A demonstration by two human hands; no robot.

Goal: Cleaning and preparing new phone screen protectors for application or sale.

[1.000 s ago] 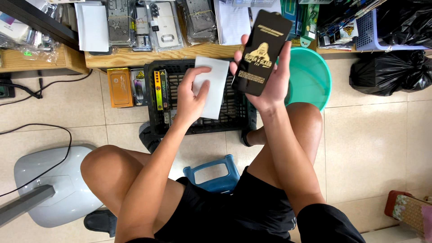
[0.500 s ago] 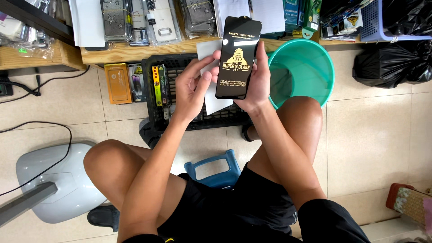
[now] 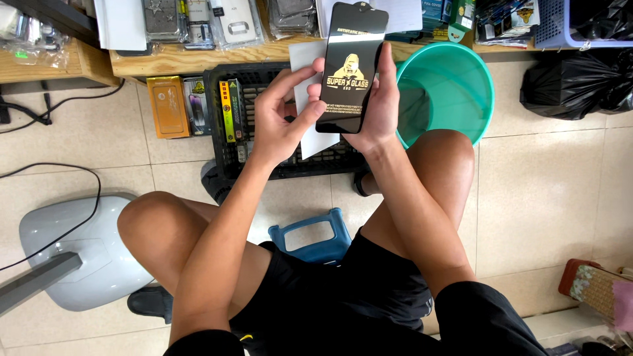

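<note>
My right hand (image 3: pixel 377 109) grips a flat black screen-protector pack (image 3: pixel 351 66) with a gold figure printed on it, held upright over the black crate (image 3: pixel 227 142). My left hand (image 3: pixel 280 118) holds a white card (image 3: pixel 304 72) behind the pack, and its fingertips touch the pack's left edge. Most of the white card is hidden by the pack and my fingers. I sit on a low blue stool (image 3: pixel 310 234) with both knees raised.
A teal plastic basin (image 3: pixel 455 82) stands right of the crate. Orange and yellow small boxes (image 3: pixel 168 105) lie left of it. A wooden shelf (image 3: pixel 191 59) holds packaged phone cases. A black bag (image 3: pixel 573 82) sits at right, a grey fan base (image 3: pixel 79 257) at left.
My left hand brought the white card in behind the black pack and now touches the pack's edge. Both hands moved slightly toward me and left of the basin.
</note>
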